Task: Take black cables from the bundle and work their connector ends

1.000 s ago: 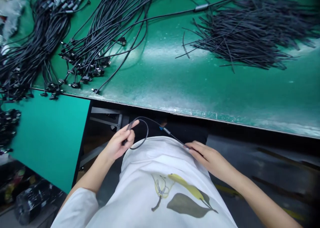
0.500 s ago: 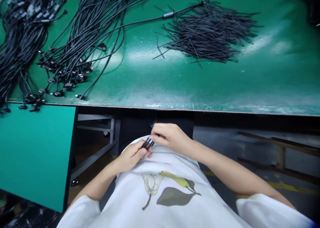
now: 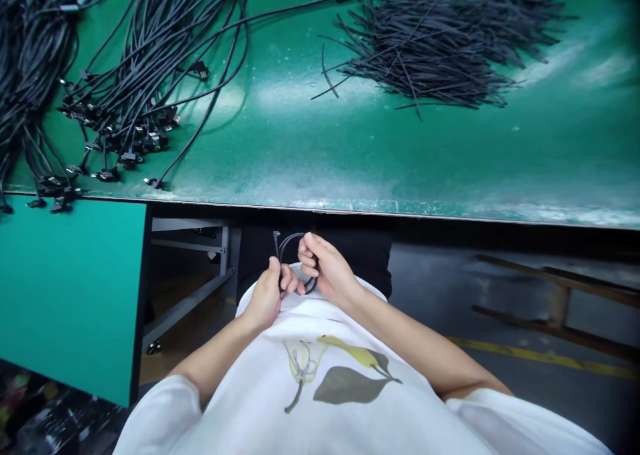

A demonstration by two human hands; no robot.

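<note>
The person's left hand has its grip closed around a looped black cable, one plug end poking up above that hand; the right hand pinches the same loop just beside it. The cable is held near the hem of the white shirt, below the green counter, on which lie bunched cables and a pile of thin black strips
</note>
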